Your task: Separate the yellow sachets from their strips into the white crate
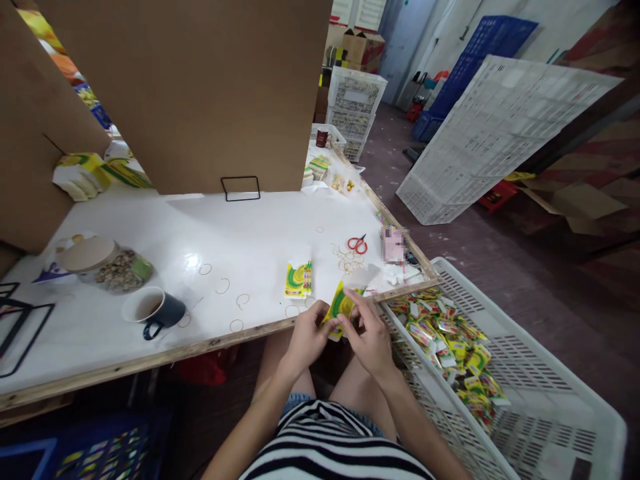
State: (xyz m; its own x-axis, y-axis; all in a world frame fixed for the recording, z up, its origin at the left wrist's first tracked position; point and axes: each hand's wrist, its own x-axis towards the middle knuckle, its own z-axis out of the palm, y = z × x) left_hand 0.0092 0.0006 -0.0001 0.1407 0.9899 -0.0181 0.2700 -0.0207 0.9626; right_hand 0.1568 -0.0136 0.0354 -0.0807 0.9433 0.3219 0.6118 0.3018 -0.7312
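Observation:
Between my two hands, just past the table's front edge and above my lap, is a small yellow-green printed packet (342, 303). My left hand (311, 333) pinches its left side. My right hand (369, 333) has its thumb and fingers closed on the right side. Whether it is one packet or a few together, I cannot tell. A little beyond my left hand, a small stack of similar yellow packets (299, 279) lies on the white table (250, 240). Rubber bands (349, 260) and red-handled scissors (357, 245) lie past my right hand.
At my right stands a white plastic crate (545, 360) with many yellow packets (453, 340) inside. A dark mug (160, 310) and a jar of nuts (117, 267) sit on the table's left. A cardboard panel (200, 93) rises at the back. Stacked crates (500, 133) stand beyond.

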